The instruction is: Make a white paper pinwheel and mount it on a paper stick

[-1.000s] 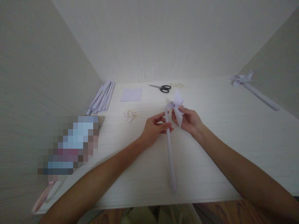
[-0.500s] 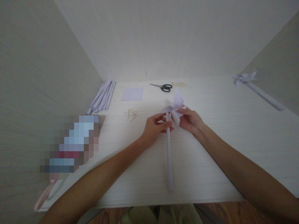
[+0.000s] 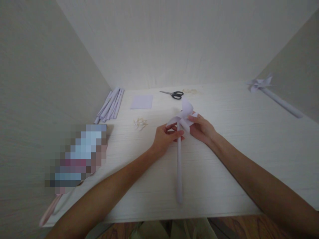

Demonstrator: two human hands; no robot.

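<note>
White table (image 3: 249, 149) | left hand (image 3: 164, 137) pinches pinwheel stick (image 3: 178, 166) | right hand (image 3: 201, 129) clamps paper blades (image 3: 183, 114)

Your pinwheel (image 3: 183, 116) is pale lilac, like the paper square (image 3: 141, 101) left of the black-handled scissors (image 3: 174, 94); your table (image 3: 249, 139) is white, faintly grained.
</note>
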